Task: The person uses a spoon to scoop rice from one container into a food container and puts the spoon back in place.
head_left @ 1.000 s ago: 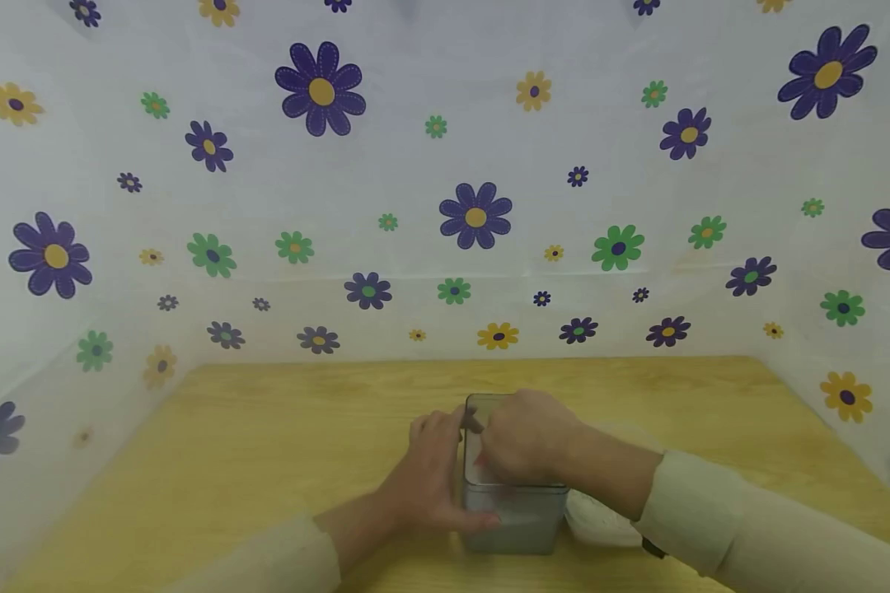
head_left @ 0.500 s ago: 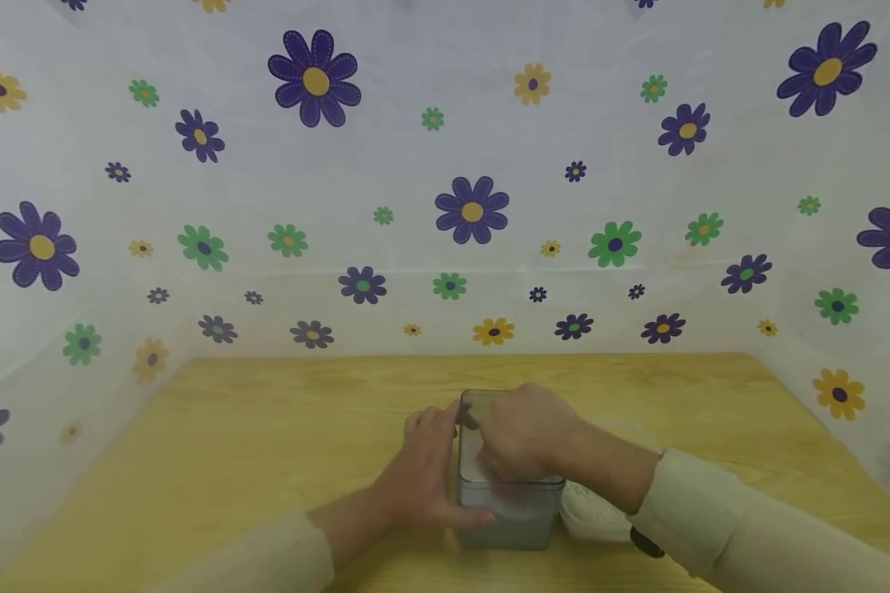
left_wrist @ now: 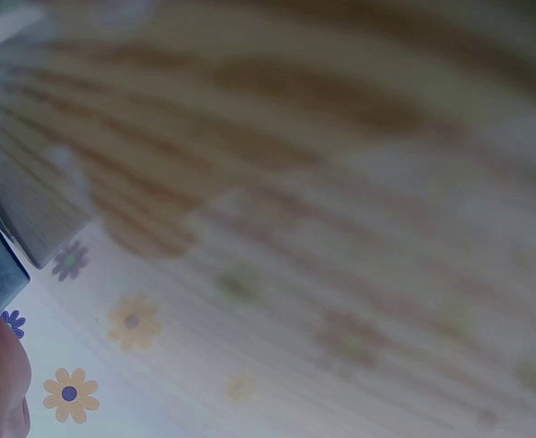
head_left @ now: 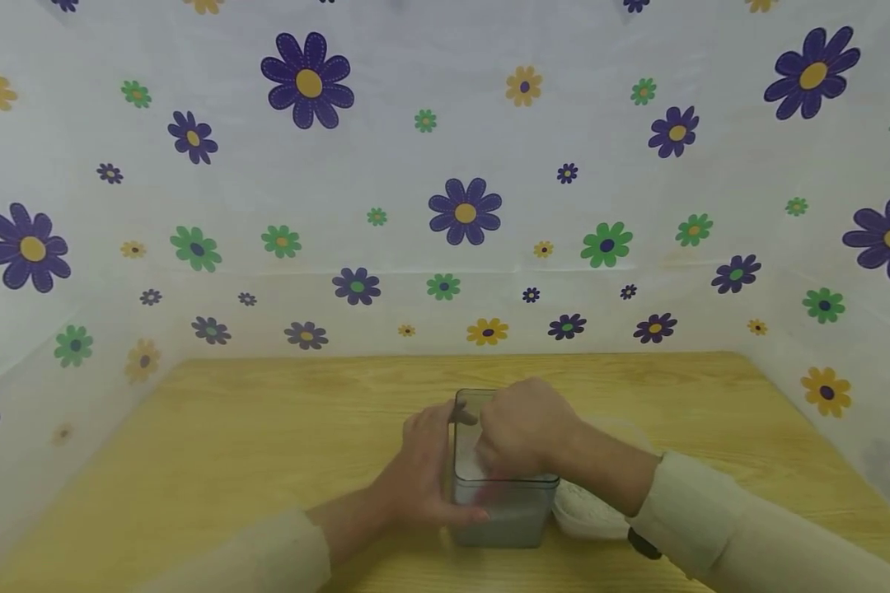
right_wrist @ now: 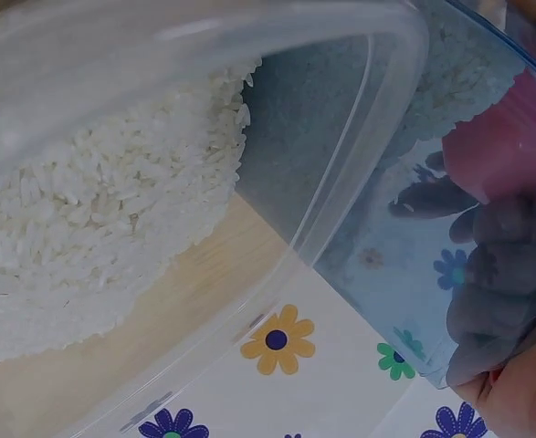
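Observation:
A tall grey see-through container [head_left: 498,519] stands on the table with white rice inside. My left hand [head_left: 419,473] grips its left side, thumb along the near wall and fingers round the far part. My right hand [head_left: 526,428] reaches down through its top, fingers curled. Through the bluish wall in the right wrist view, a pink scoop [right_wrist: 500,146] shows at those fingers [right_wrist: 496,274]; its lower part is hidden. Beside the container on the right, partly under my right forearm, sits a clear bowl [head_left: 589,531] of rice [right_wrist: 112,201].
The wood-grain table [head_left: 304,428] stretches out behind and to both sides. A white cloth with printed flowers [head_left: 386,148] hangs round its back and sides. My right sleeve [head_left: 712,502] passes close over the bowl.
The whole scene has shifted slightly left in the head view. Both hands keep their places at the container, and the pink patch shows a little lower behind the near wall.

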Tool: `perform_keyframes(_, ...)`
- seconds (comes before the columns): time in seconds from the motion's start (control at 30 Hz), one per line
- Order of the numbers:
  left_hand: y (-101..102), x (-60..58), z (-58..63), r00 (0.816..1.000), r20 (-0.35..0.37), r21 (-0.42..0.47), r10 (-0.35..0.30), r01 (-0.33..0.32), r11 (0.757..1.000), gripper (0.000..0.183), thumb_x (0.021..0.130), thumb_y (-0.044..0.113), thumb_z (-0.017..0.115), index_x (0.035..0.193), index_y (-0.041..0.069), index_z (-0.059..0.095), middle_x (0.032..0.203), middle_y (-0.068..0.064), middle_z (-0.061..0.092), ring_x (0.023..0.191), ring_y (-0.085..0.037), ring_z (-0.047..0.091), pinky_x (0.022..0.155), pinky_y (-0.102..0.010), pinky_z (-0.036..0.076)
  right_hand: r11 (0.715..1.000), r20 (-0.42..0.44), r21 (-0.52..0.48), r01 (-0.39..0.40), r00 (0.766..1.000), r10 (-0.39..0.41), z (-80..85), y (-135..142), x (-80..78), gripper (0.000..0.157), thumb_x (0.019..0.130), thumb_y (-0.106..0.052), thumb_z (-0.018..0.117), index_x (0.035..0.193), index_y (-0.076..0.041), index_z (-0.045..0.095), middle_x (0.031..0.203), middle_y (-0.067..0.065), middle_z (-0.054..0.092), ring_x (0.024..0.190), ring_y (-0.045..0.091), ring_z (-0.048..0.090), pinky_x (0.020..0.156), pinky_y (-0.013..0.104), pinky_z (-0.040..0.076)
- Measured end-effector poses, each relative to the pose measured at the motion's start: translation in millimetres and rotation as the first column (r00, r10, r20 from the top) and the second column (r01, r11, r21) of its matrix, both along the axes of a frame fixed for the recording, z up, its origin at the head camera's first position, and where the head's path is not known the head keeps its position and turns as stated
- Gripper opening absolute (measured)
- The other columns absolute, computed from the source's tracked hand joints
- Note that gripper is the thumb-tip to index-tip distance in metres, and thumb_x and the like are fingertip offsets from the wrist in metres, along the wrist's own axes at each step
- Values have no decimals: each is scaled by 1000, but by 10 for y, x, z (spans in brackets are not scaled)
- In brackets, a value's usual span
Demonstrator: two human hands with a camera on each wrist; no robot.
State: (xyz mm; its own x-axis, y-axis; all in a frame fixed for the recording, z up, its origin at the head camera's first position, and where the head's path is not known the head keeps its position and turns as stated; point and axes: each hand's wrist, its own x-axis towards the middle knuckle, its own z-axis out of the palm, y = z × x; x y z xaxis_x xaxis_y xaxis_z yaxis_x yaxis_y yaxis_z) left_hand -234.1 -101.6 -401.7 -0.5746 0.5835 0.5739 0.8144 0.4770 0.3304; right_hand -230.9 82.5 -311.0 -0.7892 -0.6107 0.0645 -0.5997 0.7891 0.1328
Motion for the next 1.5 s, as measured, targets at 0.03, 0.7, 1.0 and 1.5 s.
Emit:
perform_keyframes(0.03, 3, 5, -3, 1000, 5, -2, -1, 1, 1000, 109, 65, 80, 56, 141, 9, 23, 128, -3, 44, 119, -18, 38, 98, -48, 24, 1000, -8, -6, 4, 1000, -4, -2, 8, 3, 36, 77, -31, 53, 48, -21, 34, 46, -9, 28, 43, 8, 26, 41, 26, 21)
perform_keyframes(0.7, 3, -50, -87, 1000, 6, 6, 18, -18, 1000, 105, 63, 78, 59, 139, 13, 26, 121, 2, 48, 113, -15, 41, 97, -44, 26, 989, -165, -86, 120, 977, -133, 35, 100, 92, 43, 83, -33, 50, 46, -22, 32, 46, -9, 24, 44, 8, 22, 40, 25, 20)
perform_keyframes(1.0, -22, -64, -59, 1000, -7, -14, 23, -23, 1000, 109, 62, 80, 59, 141, 12, 26, 120, 1, 48, 112, -12, 41, 99, -43, 25, 960, -134, -249, 131, 977, -168, 66, 138, 190, 27, 73, -26, 57, 49, -22, 44, 54, -10, 40, 52, 9, 34, 44, 23, 27)
perform_keyframes(1.5, 11, -16, 9, 999, -32, -7, 16, -16, 1000, 107, 64, 79, 58, 136, 5, 31, 116, 0, 50, 106, -14, 44, 94, -43, 28, 858, -36, -461, 226, 962, -272, 25, 295, 282, 22, 77, -28, 60, 56, -24, 58, 87, -4, 42, 84, 14, 40, 48, 22, 36)
